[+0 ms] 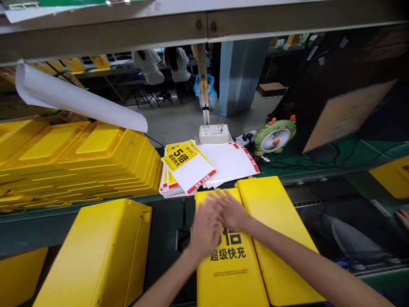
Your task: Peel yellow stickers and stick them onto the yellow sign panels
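My left hand (206,227) and my right hand (232,209) are close together over the upper part of a yellow box (234,288) with black printed characters. They hide part of the large printing. Motion smears my left hand, and its fingers overlap with the right hand, so its grip cannot be read. The right hand lies rather flat with its fingers stretched out, and nothing shows in it. Beside this box, on the right, leans a plain yellow box (275,221). Just beyond the hands lies a stack of printed label sheets (200,168), yellow, white and red.
On the left stand another yellow box (86,243) and stacked yellow covers (105,157), below a rolled white sheet (83,100). A white control box (214,133) and a green fan (275,138) stand behind the labels. Another person's hand (404,217) shows at the right edge.
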Available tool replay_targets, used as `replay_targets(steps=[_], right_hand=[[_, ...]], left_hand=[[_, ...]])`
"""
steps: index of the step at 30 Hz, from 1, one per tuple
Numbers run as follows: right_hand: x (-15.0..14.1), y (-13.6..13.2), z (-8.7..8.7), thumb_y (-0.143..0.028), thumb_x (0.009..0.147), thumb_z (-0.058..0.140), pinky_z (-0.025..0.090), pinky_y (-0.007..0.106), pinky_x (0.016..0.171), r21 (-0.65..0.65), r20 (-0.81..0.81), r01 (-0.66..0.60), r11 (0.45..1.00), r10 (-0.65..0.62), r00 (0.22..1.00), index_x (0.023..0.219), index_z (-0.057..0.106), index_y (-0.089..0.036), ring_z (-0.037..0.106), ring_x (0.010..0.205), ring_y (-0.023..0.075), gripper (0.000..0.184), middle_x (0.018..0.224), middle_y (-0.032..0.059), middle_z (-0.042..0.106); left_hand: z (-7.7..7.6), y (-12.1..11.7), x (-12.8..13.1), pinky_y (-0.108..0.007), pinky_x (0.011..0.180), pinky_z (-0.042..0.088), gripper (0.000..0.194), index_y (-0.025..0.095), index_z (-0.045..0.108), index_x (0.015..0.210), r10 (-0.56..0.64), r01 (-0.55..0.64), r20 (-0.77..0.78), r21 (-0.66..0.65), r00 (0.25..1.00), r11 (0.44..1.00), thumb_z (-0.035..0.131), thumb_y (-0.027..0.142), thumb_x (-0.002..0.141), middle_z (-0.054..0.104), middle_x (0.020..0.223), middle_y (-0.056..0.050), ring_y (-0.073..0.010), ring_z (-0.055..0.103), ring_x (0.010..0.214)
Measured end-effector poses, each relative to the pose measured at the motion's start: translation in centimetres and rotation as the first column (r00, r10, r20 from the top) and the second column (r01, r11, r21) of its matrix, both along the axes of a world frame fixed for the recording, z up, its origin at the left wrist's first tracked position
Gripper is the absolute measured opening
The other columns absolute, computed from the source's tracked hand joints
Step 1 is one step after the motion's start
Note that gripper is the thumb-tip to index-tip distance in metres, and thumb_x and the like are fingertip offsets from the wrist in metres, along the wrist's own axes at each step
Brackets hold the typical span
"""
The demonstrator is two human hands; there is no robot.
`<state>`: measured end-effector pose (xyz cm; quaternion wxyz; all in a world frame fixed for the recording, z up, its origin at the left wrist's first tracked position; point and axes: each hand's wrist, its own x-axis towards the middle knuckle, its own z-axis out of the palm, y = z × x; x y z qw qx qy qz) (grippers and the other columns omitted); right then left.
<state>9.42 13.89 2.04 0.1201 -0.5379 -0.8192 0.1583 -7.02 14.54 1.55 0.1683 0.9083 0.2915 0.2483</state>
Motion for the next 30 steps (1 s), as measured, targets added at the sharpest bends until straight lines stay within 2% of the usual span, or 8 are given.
replay_targets(steps=[1,4,10,14,18,23,27,30], right_hand=[[0.3,2.0,-0.3,-0.038,0.093,0.027,0.012,0.052,0.113,0.016,0.02,0.107,0.994,-0.107,0.994,0.141,0.024,-0.022,0.013,0.139,0.0261,0.052,0.149,0.0046,0.024],[0.5,5.1,-1.2,-0.034,0.093,0.022,0.011,0.051,0.114,0.072,0.036,0.415,0.907,-0.418,0.908,0.142,0.019,-0.013,0.011,0.14,0.0256,0.053,0.15,0.0093,0.02],[0.2,-2.9,-2.6,-0.031,0.094,0.023,0.02,0.049,0.111,0.133,0.105,0.579,0.805,-0.592,0.799,0.141,0.021,-0.006,0.018,0.138,0.027,0.053,0.148,0.0139,0.025],[-2.2,-12.3,-3.2,-0.039,0.089,0.037,0.017,0.044,0.112,0.251,0.177,0.421,0.872,-0.468,0.866,0.141,0.023,-0.011,0.021,0.137,0.0261,0.061,0.147,0.0103,0.029],[-5.5,-15.8,-2.7,-0.048,0.086,0.041,-0.001,0.041,0.115,0.468,0.166,0.057,0.882,-0.151,0.975,0.137,0.035,-0.017,0.01,0.139,0.0254,0.06,0.144,0.0022,0.036],[-4.6,-6.5,0.0,-0.048,0.091,0.029,0.012,0.043,0.114,0.089,0.044,-0.187,0.978,0.183,0.982,0.14,0.022,-0.036,0.019,0.138,0.0216,0.051,0.148,-0.0074,0.026],[-3.3,2.7,1.0,-0.044,0.093,0.021,0.013,0.049,0.113,-0.031,0.011,0.289,0.957,-0.289,0.957,0.141,0.026,-0.023,0.013,0.139,0.0247,0.053,0.149,0.003,0.022],[-4.2,3.3,0.6,-0.047,0.092,0.021,0.01,0.051,0.114,-0.023,-0.022,0.513,0.858,-0.513,0.858,0.14,0.027,-0.01,0.008,0.14,0.0279,0.061,0.149,0.0114,0.019]], left_hand=[[-0.2,-1.7,-0.2,-0.046,0.113,0.017,0.058,0.02,0.01,0.143,-0.291,0.292,-0.077,-0.01,0.953,0.957,0.034,0.027,0.091,0.02,0.149,-0.01,-0.0235,0.013,0.138],[0.0,-3.7,-0.4,-0.037,0.114,0.019,0.057,0.028,0.014,0.142,-0.56,0.555,-0.188,-0.084,0.807,0.827,0.036,0.041,0.09,0.031,0.146,-0.001,-0.0175,0.021,0.136],[1.8,1.1,-1.0,-0.05,0.114,0.003,0.051,0.033,0.014,0.141,-0.449,0.396,-0.287,-0.225,0.846,0.89,0.029,0.041,0.093,0.032,0.145,0.005,-0.0211,0.009,0.139],[0.3,3.1,-1.7,-0.047,0.114,0.009,0.047,0.036,0.018,0.14,-0.149,0.099,-0.281,-0.182,0.948,0.978,0.028,0.037,0.093,0.024,0.148,0.005,-0.0198,0.011,0.138],[-2.8,6.7,-1.5,-0.052,0.112,0.013,0.049,0.034,0.021,0.14,0.244,-0.293,-0.249,-0.185,0.937,0.938,0.03,0.042,0.092,0.013,0.151,-0.001,-0.0255,0.006,0.139],[-5.7,11.4,-3.3,-0.049,0.111,0.021,0.049,0.009,0.024,0.139,0.459,-0.491,-0.195,-0.177,0.867,0.853,0.017,0.022,0.092,0.015,0.149,-0.018,-0.0261,0.014,0.138],[-5.8,12.5,-6.7,-0.049,0.113,0.016,0.06,0.02,0.037,0.135,0.337,-0.367,-0.196,-0.142,0.921,0.919,0.046,0.01,0.076,0.023,0.148,-0.008,-0.0263,0.014,0.138],[-5.1,13.2,-7.6,-0.05,0.113,0.016,0.051,0.027,0.053,0.122,0.246,-0.276,-0.201,-0.134,0.948,0.952,0.05,0.011,0.074,0.035,0.143,-0.002,-0.0259,0.018,0.137]])
